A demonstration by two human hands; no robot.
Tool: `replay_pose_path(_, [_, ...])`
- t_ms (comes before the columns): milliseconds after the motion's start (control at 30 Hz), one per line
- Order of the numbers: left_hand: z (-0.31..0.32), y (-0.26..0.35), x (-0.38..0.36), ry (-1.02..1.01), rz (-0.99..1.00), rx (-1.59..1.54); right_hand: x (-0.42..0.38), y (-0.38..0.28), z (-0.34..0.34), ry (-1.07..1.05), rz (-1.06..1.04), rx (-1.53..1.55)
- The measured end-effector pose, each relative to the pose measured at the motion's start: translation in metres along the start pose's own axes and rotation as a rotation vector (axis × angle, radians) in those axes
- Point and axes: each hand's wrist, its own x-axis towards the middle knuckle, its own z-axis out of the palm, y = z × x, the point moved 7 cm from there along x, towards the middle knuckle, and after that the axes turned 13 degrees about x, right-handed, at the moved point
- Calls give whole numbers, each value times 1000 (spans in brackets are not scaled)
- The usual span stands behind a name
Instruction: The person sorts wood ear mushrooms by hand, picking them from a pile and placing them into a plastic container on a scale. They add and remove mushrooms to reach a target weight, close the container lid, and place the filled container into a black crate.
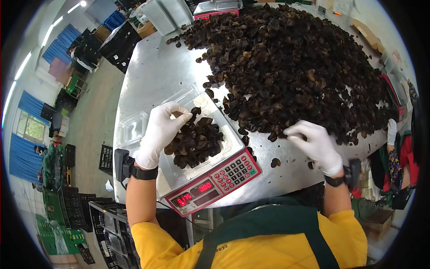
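Observation:
My left hand (162, 130), in a white glove, pinches a dark piece of wood ear mushroom (195, 112) above a small heap of wood ears (197, 143). That heap lies in a clear plastic box (172, 172) on a red and white digital scale (233, 172). Red digits glow on the scale's display (193, 193). My right hand (316, 145), also gloved, is at the near edge of the large wood ear pile (295, 67). Its fingertips are drawn together; whether a piece is between them I cannot make out.
The steel table (152, 71) carries the pile and a few loose pieces near its front edge. Another clear box (133, 127) stands left of the scale. A second scale (217, 8) is at the far side. On the right, another person's gloved hand (392, 131) reaches the table edge.

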Motion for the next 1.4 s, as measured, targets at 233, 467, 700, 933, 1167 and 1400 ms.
replay_pose_path(233, [17, 6, 4, -101, 55, 66, 98, -62, 125, -159, -401, -206])
replay_pose_path(467, [15, 7, 0, -125, 101, -6, 113, -38, 145, -103, -332, 87])
replay_pose_path(700, [5, 25, -19, 27, 224, 182, 115, -23, 132, -140, -86, 618])
replay_pose_path(933, [4, 72, -44, 56, 273, 34, 102, -33, 114, -172, 86, 962])
replay_pose_path(1167, [12, 135, -93, 184, 413, 247, 19, -15, 12, -9, 153, 837])
replay_pose_path(1400, [78, 140, -126, 2, 418, 74, -153, 88, -119, 512, 482, 463])
